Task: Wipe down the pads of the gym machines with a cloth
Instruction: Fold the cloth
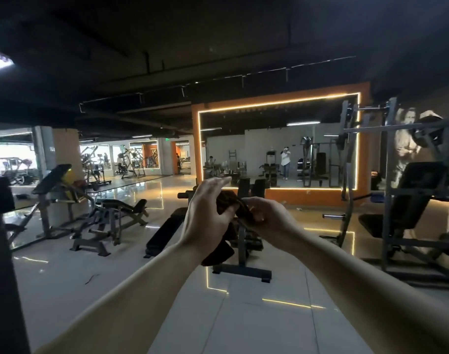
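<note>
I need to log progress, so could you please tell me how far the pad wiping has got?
Nothing visibly wiped yet. In hand: the left hand and right hand hold a dark brown cloth in mid-air, touching no machine. Left: the black padded bench ahead and the other machines' pads.

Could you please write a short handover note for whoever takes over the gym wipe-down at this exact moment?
Left hand: raised in front, thumb pinching the dark cloth, fingers fairly straight.
Right hand: fingers curled round the cloth's other end.
The cloth hangs between both hands, off every surface, its lower part drooping down.
Nearest pads: the black bench just beyond the hands; the seat machine on the right.
Done: nothing these pictures can confirm.
Left: bring the cloth to the bench pad and wipe, then the other machines.
</note>
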### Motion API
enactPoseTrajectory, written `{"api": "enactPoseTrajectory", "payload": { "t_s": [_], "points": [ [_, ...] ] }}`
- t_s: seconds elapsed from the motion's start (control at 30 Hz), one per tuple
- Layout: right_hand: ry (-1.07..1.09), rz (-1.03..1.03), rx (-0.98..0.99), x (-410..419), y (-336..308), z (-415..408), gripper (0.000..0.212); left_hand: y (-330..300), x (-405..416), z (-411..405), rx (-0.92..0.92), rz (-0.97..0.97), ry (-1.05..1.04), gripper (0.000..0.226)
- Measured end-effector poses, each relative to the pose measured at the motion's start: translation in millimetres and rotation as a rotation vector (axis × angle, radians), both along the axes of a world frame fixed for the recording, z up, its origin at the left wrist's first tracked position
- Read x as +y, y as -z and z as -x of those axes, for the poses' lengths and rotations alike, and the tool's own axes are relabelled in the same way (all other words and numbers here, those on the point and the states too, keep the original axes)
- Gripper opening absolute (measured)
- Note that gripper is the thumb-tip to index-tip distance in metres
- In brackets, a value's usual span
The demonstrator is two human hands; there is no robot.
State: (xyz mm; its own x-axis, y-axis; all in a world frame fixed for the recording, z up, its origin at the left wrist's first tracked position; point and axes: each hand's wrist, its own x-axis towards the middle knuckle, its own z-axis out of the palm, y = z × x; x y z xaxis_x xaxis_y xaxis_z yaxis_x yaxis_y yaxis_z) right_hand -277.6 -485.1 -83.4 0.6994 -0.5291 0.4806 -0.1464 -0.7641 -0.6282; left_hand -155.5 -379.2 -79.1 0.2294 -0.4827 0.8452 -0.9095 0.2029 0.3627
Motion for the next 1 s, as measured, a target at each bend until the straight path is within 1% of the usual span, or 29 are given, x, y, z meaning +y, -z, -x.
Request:
{"api": "enactPoseTrajectory", "payload": {
  "t_s": [0.03, 0.07, 0.1, 0.17, 0.23, 0.27, 0.3, 0.33, 0.37, 0.4, 0.43, 0.47, 0.5, 0.6, 0.67, 0.73, 0.8, 0.87, 0.93, 0.97, 1.0],
  "points": [
    [0.079, 0.092, -0.034, -5, -4, 1, 0.027, 3, -5, -2, 0.019, -0.021, 0.015, 0.056],
    [0.143, 0.147, -0.095, -9, -10, 3, 0.019, 7, -10, -4, 0.03, -0.047, 0.022, 0.058],
    [0.178, 0.154, -0.163, -12, -15, 4, 0.014, 12, -14, -8, 0.034, -0.088, 0.017, 0.059],
    [0.177, 0.107, -0.265, -13, -28, 3, 0.012, 21, -19, -15, 0.019, -0.192, 0.019, 0.055],
    [0.158, 0.071, -0.297, -9, -36, -3, 0.015, 27, -24, -18, 0.003, -0.305, 0.016, 0.05],
    [0.144, 0.035, -0.318, -6, -39, -7, 0.016, 28, -25, -18, 0.027, -0.365, 0.03, 0.05],
    [0.136, -0.001, -0.339, -4, -41, -10, 0.016, 27, -27, -18, 0.116, -0.44, 0.068, 0.053],
    [0.148, -0.016, -0.353, -2, -41, -12, 0.016, 24, -27, -17, 0.27, -0.512, 0.137, 0.055],
    [0.169, -0.007, -0.355, -2, -41, -14, 0.016, 22, -28, -16, 0.455, -0.577, 0.205, 0.05],
    [0.188, 0.01, -0.347, -2, -40, -15, 0.016, 21, -29, -16, 0.623, -0.62, 0.268, 0.039],
    [0.203, 0.025, -0.333, -2, -39, -16, 0.016, 22, -29, -16, 0.72, -0.635, 0.3, 0.028],
    [0.212, 0.033, -0.322, -2, -37, -16, 0.016, 26, -30, -15, 0.755, -0.63, 0.302, 0.02],
    [0.221, 0.036, -0.322, -3, -36, -15, 0.017, 31, -32, -13, 0.766, -0.624, 0.296, 0.018],
    [0.23, 0.022, -0.358, -11, -32, -7, 0.025, 47, -37, -4, 0.747, -0.596, 0.316, 0.031],
    [0.239, 0.024, -0.368, -15, -30, 1, 0.026, 56, -42, -4, 0.664, -0.614, 0.312, 0.029],
    [0.227, -0.042, -0.438, -19, -32, 11, 0.025, 69, -47, -8, 0.534, -0.713, 0.258, 0.02],
    [0.218, -0.143, -0.509, -25, -36, 23, 0.023, 83, -47, -14, 0.482, -0.833, 0.239, 0.018],
    [0.301, -0.17, -0.519, -37, -38, 36, 0.02, 88, -39, -22, 0.489, -0.909, 0.268, 0.012],
    [0.41, -0.171, -0.507, -52, -35, 50, 0.019, 85, -28, -38, 0.524, -0.894, 0.308, 0.02],
    [0.464, -0.17, -0.485, -60, -33, 56, 0.019, 80, -21, -44, 0.597, -0.851, 0.344, 0.025],
    [0.511, -0.176, -0.451, -66, -30, 62, 0.02, 74, -17, -51, 0.709, -0.794, 0.393, 0.03]
  ]
}}
